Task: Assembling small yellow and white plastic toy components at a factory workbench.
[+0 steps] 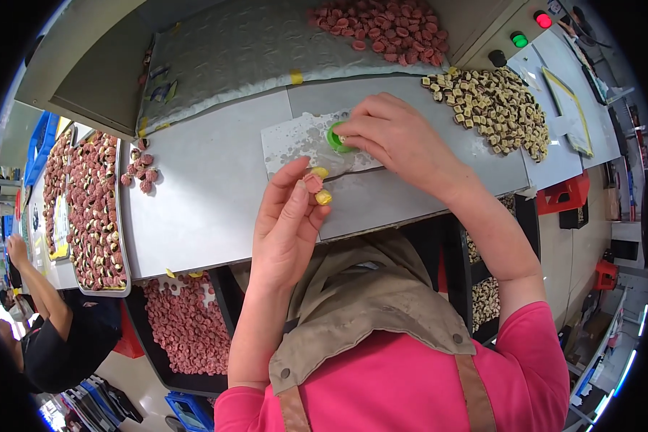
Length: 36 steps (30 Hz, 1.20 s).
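My left hand is raised over the front of the white worktable, thumb and fingers closed on a small pink cup-shaped piece. Yellow covers sit on some of its fingertips. My right hand reaches across from the right with its fingers pinched together at a small round green dish. Whatever those fingertips hold, if anything, is hidden. The dish rests on a white sheet blotched with wet-looking grey spots.
Pink pieces lie heaped on a grey padded mat at the back. Small pale-and-dark square pieces spread at the right. A metal tray of pink pieces stands left, near several loose ones. Below is a black bin. Another person's arm shows far left.
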### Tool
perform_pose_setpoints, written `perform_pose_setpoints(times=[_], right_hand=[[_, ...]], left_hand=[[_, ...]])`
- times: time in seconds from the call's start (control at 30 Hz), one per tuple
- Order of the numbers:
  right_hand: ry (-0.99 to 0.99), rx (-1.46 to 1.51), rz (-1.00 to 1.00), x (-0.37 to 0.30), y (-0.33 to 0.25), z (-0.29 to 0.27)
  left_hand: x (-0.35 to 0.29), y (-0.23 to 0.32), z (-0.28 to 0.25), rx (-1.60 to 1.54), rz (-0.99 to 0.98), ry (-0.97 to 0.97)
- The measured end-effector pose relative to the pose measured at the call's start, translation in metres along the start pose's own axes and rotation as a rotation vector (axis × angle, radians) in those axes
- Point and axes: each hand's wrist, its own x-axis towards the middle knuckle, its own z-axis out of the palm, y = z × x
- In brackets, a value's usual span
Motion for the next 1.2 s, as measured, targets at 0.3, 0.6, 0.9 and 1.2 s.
perform_pose_setpoints(times=[0.3, 0.6, 0.9, 1.2], right_hand=[[0.027, 0.13, 0.085, -0.006, -0.001, 0.002], [0.093, 0.521, 0.068, -0.008, -0.044, 0.0], [0.111, 0.361, -0.018, -0.012, -0.047, 0.007], [0.248, 0.377, 0.096, -0.033, -0.053, 0.025]], left_hand=[[-0.001, -0.001, 0.001, 0.031, 0.015, -0.003], [0.0, -0.003, 0.001, -0.002, 0.007, -0.031], [0.001, -0.007, 0.008, 0.08, 0.086, 0.008], [-0.002, -0.013, 0.014, 0.33, 0.184, 0.084]])
